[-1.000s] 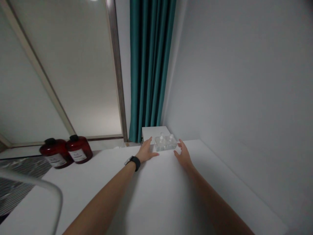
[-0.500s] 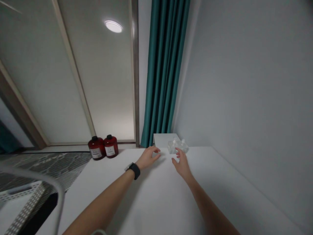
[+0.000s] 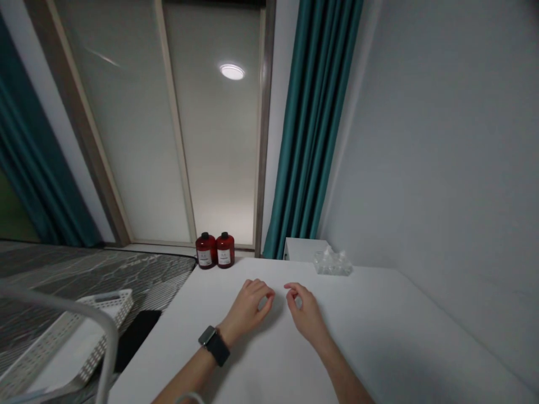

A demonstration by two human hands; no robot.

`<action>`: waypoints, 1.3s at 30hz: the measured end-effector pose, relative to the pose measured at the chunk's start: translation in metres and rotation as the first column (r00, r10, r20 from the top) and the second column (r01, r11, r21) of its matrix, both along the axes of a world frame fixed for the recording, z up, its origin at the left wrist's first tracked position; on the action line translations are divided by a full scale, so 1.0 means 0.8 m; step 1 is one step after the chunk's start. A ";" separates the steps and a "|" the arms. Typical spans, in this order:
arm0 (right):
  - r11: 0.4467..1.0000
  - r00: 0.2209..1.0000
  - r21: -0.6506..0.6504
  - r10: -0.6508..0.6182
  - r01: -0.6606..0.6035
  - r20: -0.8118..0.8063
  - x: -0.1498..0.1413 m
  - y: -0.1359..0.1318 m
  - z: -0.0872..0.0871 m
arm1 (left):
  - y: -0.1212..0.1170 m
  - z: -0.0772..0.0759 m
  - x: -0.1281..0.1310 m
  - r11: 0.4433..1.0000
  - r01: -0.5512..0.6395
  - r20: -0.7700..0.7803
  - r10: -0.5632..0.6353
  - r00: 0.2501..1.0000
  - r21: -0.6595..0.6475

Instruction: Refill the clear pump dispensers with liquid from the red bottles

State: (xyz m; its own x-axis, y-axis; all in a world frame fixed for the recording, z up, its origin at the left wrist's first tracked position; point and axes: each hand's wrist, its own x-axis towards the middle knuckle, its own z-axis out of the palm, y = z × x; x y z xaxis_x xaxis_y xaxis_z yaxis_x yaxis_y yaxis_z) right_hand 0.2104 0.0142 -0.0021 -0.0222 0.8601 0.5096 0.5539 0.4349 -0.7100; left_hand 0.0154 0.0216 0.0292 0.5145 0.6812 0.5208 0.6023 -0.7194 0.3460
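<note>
Looks like cloth in the curtain (image 3: 314,129), top centre; clear, glossy in the container (image 3: 332,266), centre right; smooth, matt across the tabletop (image 3: 379,336), bottom.

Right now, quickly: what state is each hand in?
Left hand: curled, no object visible; whether shut, unclear.
Right hand: curled, no object visible; whether shut, unclear.

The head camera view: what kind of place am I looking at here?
Probably a room in a home, perhaps a bedroom or a study, though I can't tell which. Teal curtains, sliding frosted-panel doors and a patterned floor covering beside the white table suggest it.
</note>
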 end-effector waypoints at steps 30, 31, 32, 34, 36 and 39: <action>0.994 0.983 -0.062 0.103 -0.094 0.152 -0.028 -0.037 -0.015 | -0.026 -0.032 0.008 1.000 0.001 -0.025 -0.002 1.000 -0.022; 0.993 0.982 -0.068 0.103 -0.094 0.159 -0.028 -0.037 -0.014 | -0.026 -0.032 0.008 1.000 0.005 -0.021 -0.006 1.000 -0.028; 0.993 0.981 -0.076 0.105 -0.093 0.165 -0.029 -0.037 -0.013 | -0.026 -0.032 0.008 0.999 0.011 -0.018 -0.011 1.000 -0.034; 0.991 0.980 -0.093 0.108 -0.094 0.169 -0.029 -0.038 -0.012 | -0.026 -0.032 0.008 0.999 0.025 -0.012 -0.026 1.000 -0.045; 0.989 0.979 -0.112 0.119 -0.101 0.167 -0.029 -0.039 -0.010 | -0.027 -0.030 0.009 0.998 0.036 -0.011 -0.037 0.999 -0.051; 0.984 0.976 -0.133 0.143 -0.122 0.165 -0.029 -0.040 -0.008 | -0.029 -0.026 0.009 0.997 0.037 -0.021 -0.039 0.999 -0.062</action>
State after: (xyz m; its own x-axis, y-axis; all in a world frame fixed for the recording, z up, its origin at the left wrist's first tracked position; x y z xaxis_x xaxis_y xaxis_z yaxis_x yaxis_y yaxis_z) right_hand 0.1871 -0.0179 -0.0083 -0.2189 0.8987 0.3801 0.6158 0.4294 -0.6606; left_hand 0.0227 -0.0015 0.0083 0.5517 0.6914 0.4665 0.5831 -0.7197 0.3769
